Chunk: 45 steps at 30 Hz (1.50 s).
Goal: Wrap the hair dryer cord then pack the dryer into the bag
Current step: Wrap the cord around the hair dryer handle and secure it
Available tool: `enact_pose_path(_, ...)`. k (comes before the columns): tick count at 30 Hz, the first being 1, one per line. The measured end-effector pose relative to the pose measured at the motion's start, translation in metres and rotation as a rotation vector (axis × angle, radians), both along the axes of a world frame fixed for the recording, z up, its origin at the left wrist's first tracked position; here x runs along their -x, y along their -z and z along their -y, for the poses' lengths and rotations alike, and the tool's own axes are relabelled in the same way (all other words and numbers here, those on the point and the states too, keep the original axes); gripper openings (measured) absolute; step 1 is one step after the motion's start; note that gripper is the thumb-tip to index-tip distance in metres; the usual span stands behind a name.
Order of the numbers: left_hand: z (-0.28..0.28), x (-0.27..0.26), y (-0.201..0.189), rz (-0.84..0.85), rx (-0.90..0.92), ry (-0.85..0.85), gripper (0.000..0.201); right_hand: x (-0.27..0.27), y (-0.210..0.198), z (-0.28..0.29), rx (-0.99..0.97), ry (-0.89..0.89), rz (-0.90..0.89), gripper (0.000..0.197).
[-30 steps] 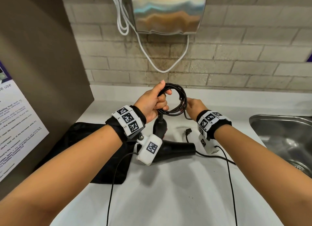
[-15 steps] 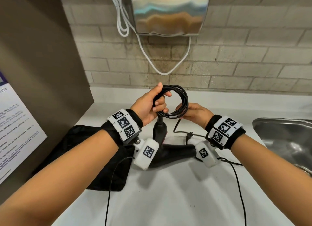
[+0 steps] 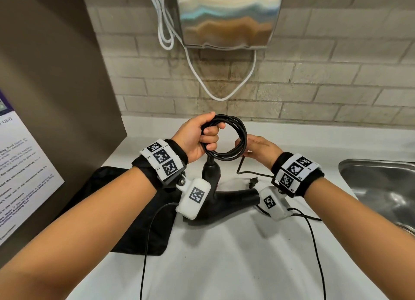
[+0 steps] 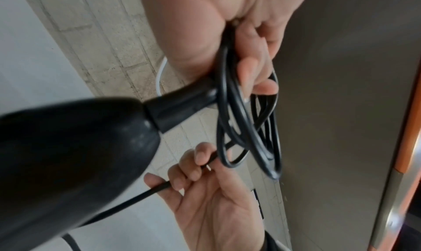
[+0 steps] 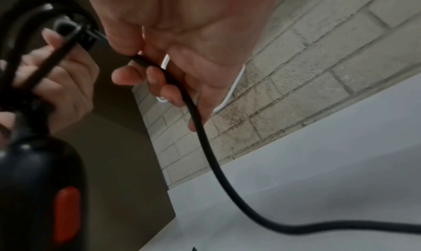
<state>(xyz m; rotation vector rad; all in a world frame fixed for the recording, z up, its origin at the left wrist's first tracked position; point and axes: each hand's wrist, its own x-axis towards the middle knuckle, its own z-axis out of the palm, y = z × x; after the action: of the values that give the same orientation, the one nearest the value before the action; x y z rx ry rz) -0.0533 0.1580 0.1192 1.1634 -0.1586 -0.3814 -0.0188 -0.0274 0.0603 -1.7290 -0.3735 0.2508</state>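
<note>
A black hair dryer lies on the white counter with its handle pointing up. Its black cord is wound into a coil above the handle. My left hand grips the coil's left side, fingers curled round the loops. My right hand holds the loose cord at the coil's right side; the strand runs through its curled fingers. The remaining cord trails to the plug on the counter. The black bag lies flat under my left forearm.
A steel sink is set into the counter at the right. On the tiled wall hangs a steel hand dryer with a looping white cable. A brown panel with a printed notice stands at the left.
My right hand has come round the right side of the coil, laying on more cord. The loose tail on the counter is shorter. My left hand keeps its grip.
</note>
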Motion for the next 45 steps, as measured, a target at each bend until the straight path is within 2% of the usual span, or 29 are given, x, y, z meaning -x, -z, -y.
enact_pose_path(9,0.008,0.006,0.004,0.13,-0.104,0.006,0.041,-0.018,-0.036,0.009,0.192,0.181,0.317,0.031)
enact_pose_path(12,0.007,0.004,0.007,0.16,-0.069,-0.065,0.041,-0.014,-0.048,0.014,0.307,0.057,0.352,0.035)
enact_pose_path(14,0.004,0.002,0.008,0.159,-0.053,-0.101,0.041,-0.008,-0.053,0.016,0.393,-0.044,0.342,0.028)
enact_pose_path(16,0.002,0.001,0.006,0.145,-0.058,-0.091,0.041,-0.005,-0.056,0.014,0.42,-0.073,0.331,0.019)
enact_pose_path(20,0.006,0.003,0.0,0.114,-0.13,-0.026,0.046,-0.009,-0.063,0.01,0.391,0.099,0.381,0.021)
enact_pose_path(24,0.008,0.003,-0.003,0.117,-0.161,0.025,0.062,-0.009,-0.084,0.007,0.402,0.158,0.448,0.016)
enact_pose_path(33,0.015,0.007,-0.004,0.187,-0.25,0.021,0.061,0.009,-0.136,-0.003,0.703,0.201,0.769,0.014)
enact_pose_path(41,0.015,0.004,-0.004,0.197,-0.248,-0.111,0.042,0.025,-0.137,-0.006,0.813,0.353,0.777,0.016)
enact_pose_path(45,0.016,0.004,-0.003,0.201,-0.24,-0.181,0.04,0.042,-0.134,-0.014,0.835,0.37,0.687,0.037)
